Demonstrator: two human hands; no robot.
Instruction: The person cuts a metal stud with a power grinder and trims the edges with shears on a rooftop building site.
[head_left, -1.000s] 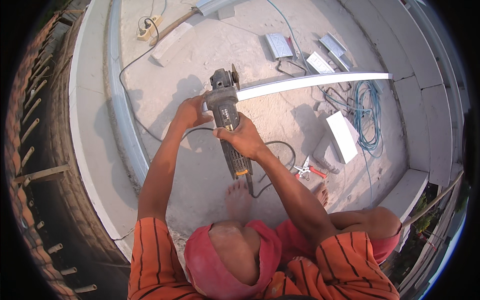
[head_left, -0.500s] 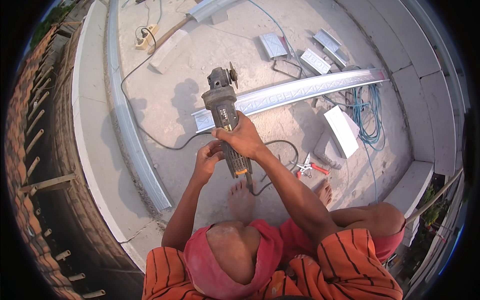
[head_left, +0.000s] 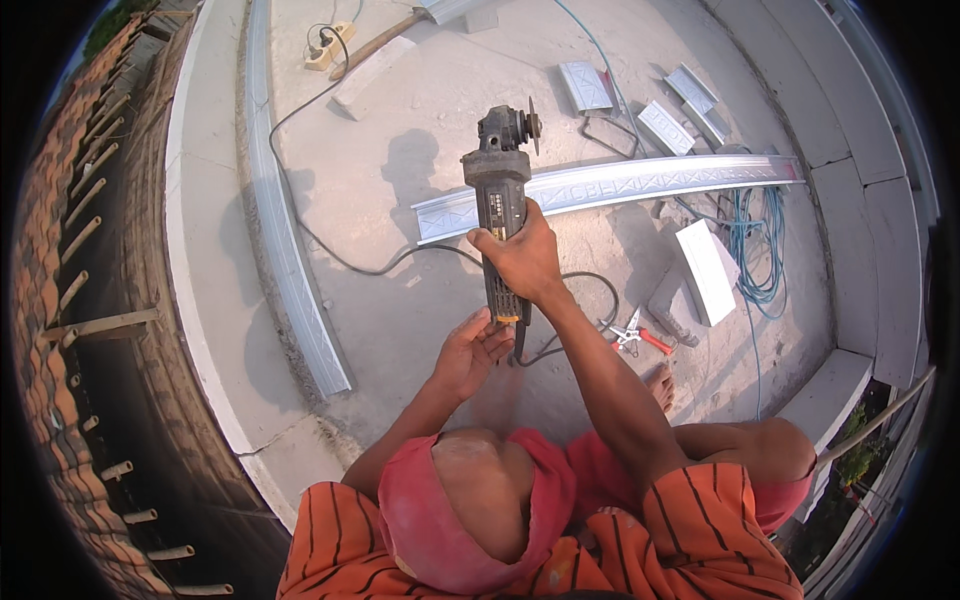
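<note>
My right hand (head_left: 520,255) is wrapped round the body of a black angle grinder (head_left: 495,180), holding it upright in the picture with its disc (head_left: 532,125) at the top. My left hand (head_left: 475,350) is just below the grinder's tail, palm up, fingers loosely bent and apart; whether the fingertips touch the tool is unclear. A long silver metal channel (head_left: 600,185) lies crosswise on the concrete floor behind the grinder. The grinder's black cord (head_left: 390,268) loops over the floor. Red-handled snips (head_left: 650,338) lie to the right of the grinder, near my bare foot (head_left: 660,385).
Cut channel pieces (head_left: 585,85), a power strip (head_left: 325,55), a white block (head_left: 705,270) and coiled blue cable (head_left: 760,250) are on the floor. Another channel (head_left: 300,300) runs along the left block parapet (head_left: 210,250), beyond which are roof tiles (head_left: 55,420).
My left hand has let go of the crosswise channel and dropped to below the grinder's tail; that channel now lies flatter. My right hand has shifted the grinder slightly right and up.
</note>
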